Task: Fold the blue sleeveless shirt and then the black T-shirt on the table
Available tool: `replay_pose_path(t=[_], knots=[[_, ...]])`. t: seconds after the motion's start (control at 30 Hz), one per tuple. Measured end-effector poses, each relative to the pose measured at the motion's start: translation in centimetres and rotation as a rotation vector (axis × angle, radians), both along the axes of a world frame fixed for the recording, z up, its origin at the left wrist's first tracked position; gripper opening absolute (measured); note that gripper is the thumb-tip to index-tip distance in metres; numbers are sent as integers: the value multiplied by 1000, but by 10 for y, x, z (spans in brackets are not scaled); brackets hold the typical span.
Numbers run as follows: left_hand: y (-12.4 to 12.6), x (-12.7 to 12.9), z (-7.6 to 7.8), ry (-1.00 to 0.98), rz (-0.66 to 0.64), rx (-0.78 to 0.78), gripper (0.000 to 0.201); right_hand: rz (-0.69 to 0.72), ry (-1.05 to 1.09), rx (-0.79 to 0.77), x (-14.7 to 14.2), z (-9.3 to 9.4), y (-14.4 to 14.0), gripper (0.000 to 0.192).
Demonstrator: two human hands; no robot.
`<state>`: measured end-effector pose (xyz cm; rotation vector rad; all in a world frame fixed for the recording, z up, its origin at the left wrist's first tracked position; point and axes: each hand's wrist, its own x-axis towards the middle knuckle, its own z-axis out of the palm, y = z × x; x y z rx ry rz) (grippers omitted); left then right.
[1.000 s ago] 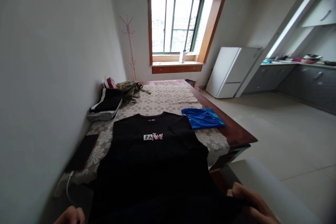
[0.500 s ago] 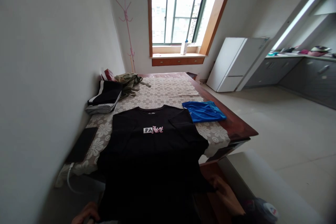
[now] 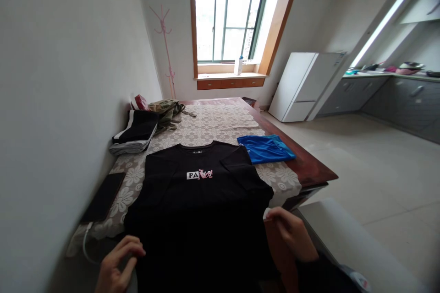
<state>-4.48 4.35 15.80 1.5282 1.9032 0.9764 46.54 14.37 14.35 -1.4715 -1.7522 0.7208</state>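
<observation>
Pinching a small white piece (image 3: 266, 214) between thumb and finger of the right hand (image 3: 292, 233), at the right edge of the black shirt (image 3: 202, 192); perhaps steadying that side. Left hand (image 3: 118, 263) with thumb and fingers apart by the left edge, contact unclear. Spread print-up over the tablecloth (image 3: 227, 121), likely for flatness. Beyond, blue clothing (image 3: 264, 149) at right and folded clothes (image 3: 135, 130) at far left, probably leaving room between.

We see a black T-shirt (image 3: 202, 197) with a white-and-pink chest print (image 3: 200, 174), spread front side up on the bench (image 3: 311, 169). Its neckline (image 3: 197, 147) points away from us; its lower part (image 3: 202, 252) extends past the near edge.
</observation>
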Motion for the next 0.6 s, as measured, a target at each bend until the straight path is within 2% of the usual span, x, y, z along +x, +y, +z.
replay_pose_path(t=[0.1,0.13,0.2,0.3,0.4,0.5,0.6], knots=[[62,-1,51,78,-13,81,24,-22,-109,90,-16,52,66,22],[86,-5,62,116,3,77,27,-28,-161,101,-21,63,93,22],[134,-19,72,189,2,8,40,-46,-287,92,-28,75,147,23],[198,-42,69,365,12,-90,52,-95,-486,15,-34,76,216,27],[239,-54,56,464,42,-127,56,-146,-534,7,-31,65,254,33],[255,-54,41,490,97,-145,61,-192,-562,-2,-20,48,267,41],[257,-51,24,526,162,-133,65,-256,-602,-47,-4,28,272,49]])
